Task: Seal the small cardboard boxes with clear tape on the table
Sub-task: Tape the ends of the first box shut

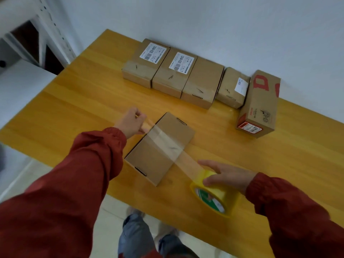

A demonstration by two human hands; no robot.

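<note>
A white perforated metal rack stood at the far left, beside a plain white wall that ran behind the table. Below the table's near edge lay pale floor and legs in blue jeans.

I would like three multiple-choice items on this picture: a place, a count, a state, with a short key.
1. The tape roll is: A. left of the near box; B. right of it; C. on it.
2. Boxes in the far row: A. three; B. five; C. seven.
3. The tape strip is: A. cut off; B. stretched across the near box; C. wholly wound up.
Key: B, the right hand holds it there; B, five stand there; B, the left hand pinches its end.
</note>
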